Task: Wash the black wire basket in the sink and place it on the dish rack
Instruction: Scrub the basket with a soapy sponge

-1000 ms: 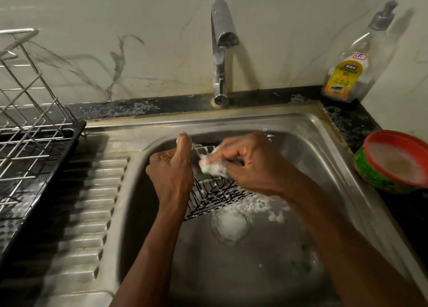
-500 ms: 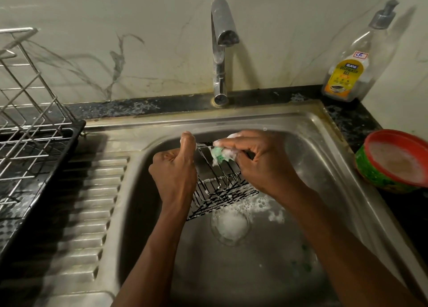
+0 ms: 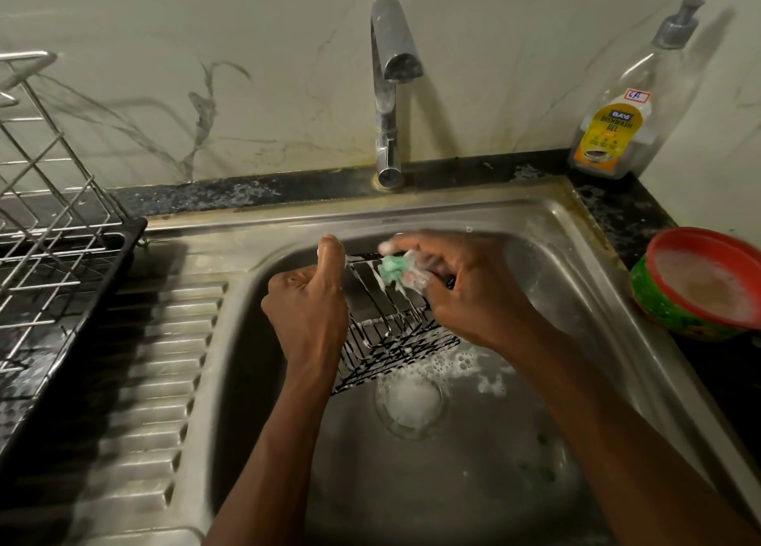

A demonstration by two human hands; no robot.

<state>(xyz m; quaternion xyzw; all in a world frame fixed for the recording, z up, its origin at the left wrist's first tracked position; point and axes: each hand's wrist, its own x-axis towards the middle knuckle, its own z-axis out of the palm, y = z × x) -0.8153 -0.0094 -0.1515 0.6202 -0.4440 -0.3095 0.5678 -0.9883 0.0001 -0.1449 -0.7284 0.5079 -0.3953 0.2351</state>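
black wire basket (image 3: 391, 333) is inside the stainless steel sink (image 3: 543, 220), held tilted over the round drain (image 3: 409, 401), streaked with white suds. it is not on the rack. left hand (image 3: 306, 310) grips the basket's left edge, fingers curled round the wire and thumb sticking up along the top rim. right hand (image 3: 469, 294) has its fingers curled round a small green soapy scrub pad (image 3: 393, 267) and presses it against the top wires of the basket's upper side. this hand is slightly motion-blurred, so i can't tell exactly which fingers touch the wire. foam sits on the sink floor around the drain, just under the basket's low corner. chrome tap (image 3: 389, 92) stands behind the basin, with no water visible from the spout. silver wire dish rack (image 3: 49, 199) sits in a black drip tray (image 3: 103, 282) at far left, beyond the ribbed steel drainboard (image 3: 164, 360), well apart from the basket. clear dishwash gel bottle with yellow label and grey pump (image 3: 630, 108) stands at the back right corner. red-rimmed green bowl of cloudy liquid (image 3: 696, 286) sits on the dark counter, right of the sink.
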